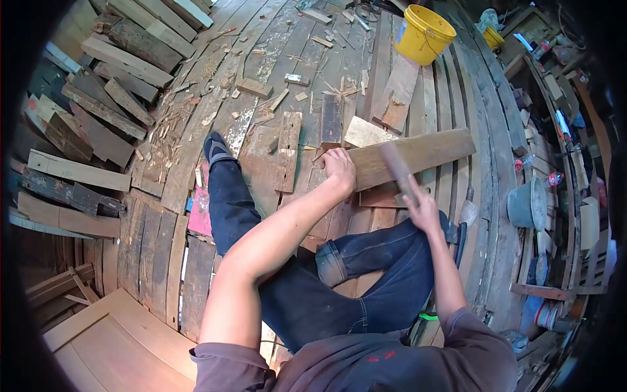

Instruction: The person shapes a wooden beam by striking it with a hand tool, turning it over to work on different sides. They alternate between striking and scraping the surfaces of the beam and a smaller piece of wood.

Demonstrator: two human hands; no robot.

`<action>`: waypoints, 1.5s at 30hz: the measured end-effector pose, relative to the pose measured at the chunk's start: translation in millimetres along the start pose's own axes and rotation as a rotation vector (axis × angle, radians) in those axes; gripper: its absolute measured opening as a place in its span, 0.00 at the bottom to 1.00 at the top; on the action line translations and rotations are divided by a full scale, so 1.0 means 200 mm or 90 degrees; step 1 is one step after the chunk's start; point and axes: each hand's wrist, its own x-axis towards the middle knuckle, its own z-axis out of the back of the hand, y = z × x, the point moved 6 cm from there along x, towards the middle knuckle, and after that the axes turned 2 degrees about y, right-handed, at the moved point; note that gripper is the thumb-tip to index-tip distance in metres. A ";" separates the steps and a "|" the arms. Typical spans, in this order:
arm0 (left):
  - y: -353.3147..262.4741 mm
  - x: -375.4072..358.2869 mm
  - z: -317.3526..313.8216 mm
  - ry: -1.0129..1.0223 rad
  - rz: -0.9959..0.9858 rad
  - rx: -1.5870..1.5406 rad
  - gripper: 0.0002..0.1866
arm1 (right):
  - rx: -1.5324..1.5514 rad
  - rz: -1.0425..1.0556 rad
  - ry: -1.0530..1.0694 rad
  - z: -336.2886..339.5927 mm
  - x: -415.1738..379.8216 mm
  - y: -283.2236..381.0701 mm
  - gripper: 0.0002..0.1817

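My left hand [339,170] is closed around the left end of a brown wooden plank [434,154], which slants up to the right above my folded leg. In my right hand [423,208] is a bar-shaped tool [394,163], greyish brown and smeared by motion; its exact kind cannot be made out. The tool overlaps the plank's middle in this view. Under the plank lie a pale wood piece [367,132] and a reddish-brown board [381,196]. A dark block [331,119] lies just beyond my left hand.
Wood chips and offcuts [255,87] litter the slatted floor ahead. Stacked planks [78,171] line the left side. A yellow bucket [423,38] stands at the back right, and a grey-blue bucket [526,202] is at the right by cluttered shelves. A panelled wooden door [124,346] lies lower left.
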 end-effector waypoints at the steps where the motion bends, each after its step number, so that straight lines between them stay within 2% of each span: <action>1: 0.00 0.00 0.00 0.001 -0.012 -0.011 0.73 | 0.008 -0.019 -0.077 0.03 0.04 -0.08 0.31; 3: 0.03 0.00 0.01 -0.001 -0.038 -0.028 0.73 | 0.064 -0.259 -0.141 0.04 0.09 -0.30 0.31; 5: 0.05 0.01 -0.03 -0.008 -0.048 -0.050 0.72 | 0.010 -0.222 -0.156 -0.04 0.10 -0.26 0.33; 7: 0.05 0.06 -0.10 -0.038 -0.047 -0.063 0.72 | 0.032 0.005 -0.103 -0.06 0.03 0.06 0.33; 9: 0.07 -0.03 -0.04 -0.027 -0.074 -0.061 0.71 | -0.015 0.075 -0.012 -0.09 -0.03 0.16 0.34; 10: 0.08 -0.06 -0.02 -0.039 -0.077 -0.062 0.71 | -0.005 -0.008 0.009 -0.07 -0.02 0.09 0.34; 11: 0.08 -0.09 -0.02 -0.048 -0.080 -0.064 0.71 | 0.029 0.014 -0.045 -0.04 0.01 -0.04 0.34; 13: 0.08 -0.07 -0.04 -0.057 -0.070 -0.053 0.72 | 0.108 -0.293 -0.140 0.00 0.04 -0.26 0.33; 14: 0.07 -0.11 -0.01 -0.048 -0.069 -0.049 0.73 | 0.109 -0.340 -0.172 -0.01 0.05 -0.29 0.33; 15: 0.08 -0.14 0.02 -0.039 -0.067 -0.047 0.73 | 0.053 -0.282 -0.195 -0.04 0.06 -0.26 0.33; 17: 0.08 -0.06 -0.02 -0.025 -0.067 -0.046 0.74 | 0.050 -0.118 -0.087 -0.05 0.03 0.00 0.33; 18: 0.09 -0.07 -0.01 -0.015 -0.069 -0.045 0.74 | 0.108 0.010 -0.073 -0.08 0.00 0.05 0.32; 21: 0.10 -0.11 0.02 0.001 -0.063 -0.070 0.72 | 0.104 -0.012 -0.057 0.03 0.04 -0.08 0.32; 22: 0.11 -0.07 -0.01 -0.009 -0.051 -0.079 0.73 | 0.130 -0.114 -0.113 0.04 0.07 -0.21 0.32; 23: 0.11 -0.04 -0.03 -0.023 -0.038 -0.086 0.74 | 0.097 -0.285 -0.130 0.05 0.08 -0.36 0.32; 24: 0.13 -0.14 0.05 -0.008 -0.047 -0.064 0.62 | 0.086 -0.317 -0.139 0.05 0.09 -0.34 0.32; 25: 0.12 -0.11 0.02 -0.010 -0.044 -0.075 0.57 | 0.075 -0.350 -0.149 0.04 0.09 -0.29 0.32; 27: 0.14 -0.02 -0.01 -0.023 -0.031 -0.095 0.47 | 0.072 -0.093 -0.148 -0.04 0.06 -0.09 0.31; 28: 0.16 -0.12 0.08 0.014 -0.047 -0.138 0.30 | 0.039 0.031 -0.108 -0.06 0.02 0.02 0.31; 29: 0.18 -0.11 0.10 0.003 -0.047 -0.134 0.30 | 0.071 0.011 0.006 -0.06 -0.01 0.12 0.31; 32: 0.21 -0.14 0.12 -0.013 -0.048 -0.126 0.30 | 0.058 -0.010 -0.127 0.02 0.04 -0.09 0.31; 33: 0.23 -0.15 0.14 -0.019 -0.049 -0.121 0.30 | 0.092 -0.169 -0.154 0.03 0.06 -0.21 0.31; 35: 0.25 -0.17 0.16 -0.034 -0.045 -0.126 0.31 | 0.043 -0.322 -0.163 0.04 0.10 -0.19 0.30; 37: 0.27 -0.14 0.15 -0.050 -0.040 -0.138 0.34 | 0.055 -0.253 -0.009 -0.02 0.08 0.04 0.30; 39: 0.29 -0.12 0.14 -0.032 -0.033 -0.167 0.33 | 0.070 0.101 -0.024 -0.07 0.01 0.17 0.30; 41: 0.30 -0.09 0.09 -0.035 -0.021 -0.168 0.33 | 0.055 0.096 -0.056 -0.02 0.04 0.04 0.31; 43: 0.28 -0.08 0.07 -0.059 -0.037 -0.187 0.34 | 0.086 -0.162 -0.174 0.03 0.07 -0.23 0.31; 45: 0.23 -0.05 0.00 -0.031 -0.064 -0.165 0.34 | 0.056 -0.296 -0.170 0.04 0.10 -0.20 0.31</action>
